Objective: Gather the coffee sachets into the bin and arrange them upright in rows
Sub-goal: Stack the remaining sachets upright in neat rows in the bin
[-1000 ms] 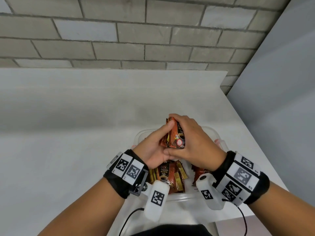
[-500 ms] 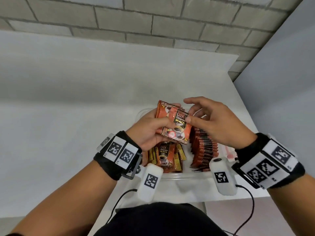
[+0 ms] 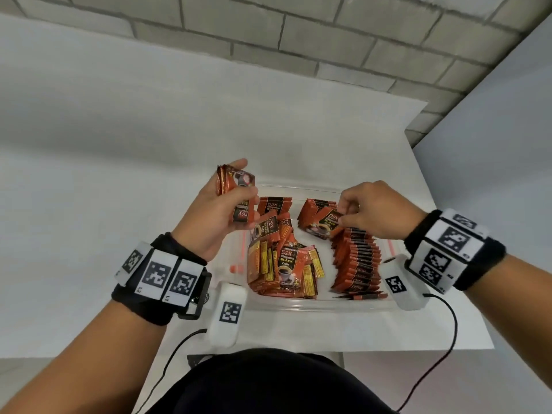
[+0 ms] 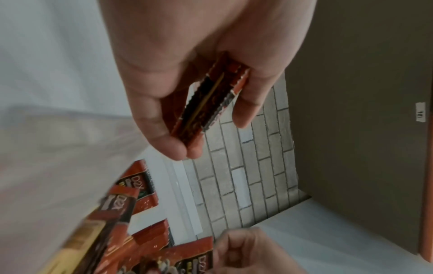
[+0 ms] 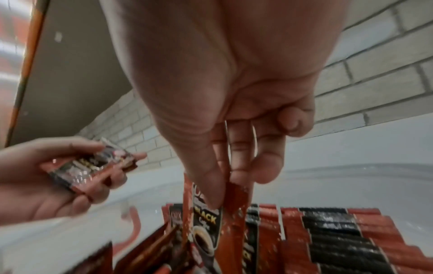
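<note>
A clear plastic bin [image 3: 298, 303] stands on the white table near its front edge. My left hand [image 3: 221, 204] grips a small stack of red-brown coffee sachets [image 3: 239, 189] above the bin's left rim; their edges show between thumb and fingers [image 4: 211, 100]. My right hand [image 3: 367, 210] pinches one sachet [image 3: 322, 225] by its top edge at the far end of an upright row of sachets [image 3: 358, 261] along the bin's right side. The pinch is plain in the right wrist view [image 5: 220, 187]. Loose sachets [image 3: 283, 264] lie jumbled in the bin's left half.
The white table [image 3: 119, 174] stretches left and behind the bin. A grey brick wall [image 3: 268, 40] runs along the back, and a grey panel [image 3: 493, 144] closes the right side. The table's right edge lies just past the bin.
Both hands held the stack together above the bin. They have since parted: the left carried the stack to the left, the right dropped into the bin with one sachet at the row.
</note>
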The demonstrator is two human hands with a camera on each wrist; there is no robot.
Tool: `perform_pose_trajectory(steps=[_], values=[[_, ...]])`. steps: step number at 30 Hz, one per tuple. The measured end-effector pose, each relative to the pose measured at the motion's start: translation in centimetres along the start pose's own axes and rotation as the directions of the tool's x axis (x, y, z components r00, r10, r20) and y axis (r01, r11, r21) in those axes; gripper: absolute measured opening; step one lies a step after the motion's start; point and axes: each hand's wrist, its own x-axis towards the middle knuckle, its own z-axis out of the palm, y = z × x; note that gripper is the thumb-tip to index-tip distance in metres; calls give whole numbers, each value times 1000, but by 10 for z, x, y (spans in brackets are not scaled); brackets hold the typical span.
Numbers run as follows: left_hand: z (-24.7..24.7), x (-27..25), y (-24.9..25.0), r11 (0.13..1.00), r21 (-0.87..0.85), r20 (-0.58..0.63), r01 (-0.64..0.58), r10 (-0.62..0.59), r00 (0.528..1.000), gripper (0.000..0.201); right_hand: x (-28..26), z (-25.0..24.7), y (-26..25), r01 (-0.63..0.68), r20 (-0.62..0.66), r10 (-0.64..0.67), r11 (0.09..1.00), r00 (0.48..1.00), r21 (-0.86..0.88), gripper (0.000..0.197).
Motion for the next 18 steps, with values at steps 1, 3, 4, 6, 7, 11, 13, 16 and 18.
perform_pose_trajectory(steps=[1, 3, 4, 6, 7, 11, 13, 16, 18], values=[[0, -1, -3, 1000, 5, 6, 10, -10, 1000, 42, 5, 4, -1, -7, 24, 8, 999, 1000, -39, 9], [0, -2, -6, 1000, 1, 11, 19, -19, 1000, 40, 13, 10, -5, -17, 61, 25, 992, 998, -123, 9], [0, -2, -7, 1000, -8, 9, 21, -21, 1000, 39, 17, 12, -6, -19, 75, 32, 986, 997, -166, 9], [-1, -2, -7, 999, -18, 10, 26, -26, 1000, 39, 22, 16, -9, -18, 90, 42, 969, 995, -247, 8], [-2, -1, -7, 999, -19, 11, 28, -28, 1000, 38, 23, 18, -11, -13, 91, 40, 958, 995, -287, 8], [-4, -1, -7, 999, -30, 20, 33, -32, 999, 37, 27, 24, -15, 22, 90, 16, 913, 996, -407, 8], [-5, -1, -8, 998, -46, 21, 35, -34, 999, 37, 28, 26, -15, 34, 101, 12, 896, 995, -443, 8], [-5, 0, -8, 997, -62, 24, 41, -40, 999, 37, 29, 27, -14, 46, 111, 7, 884, 994, -465, 10], [-6, 1, -8, 997, -61, 27, 44, -42, 999, 37, 30, 27, -12, 49, 104, -1, 884, 995, -466, 8]])
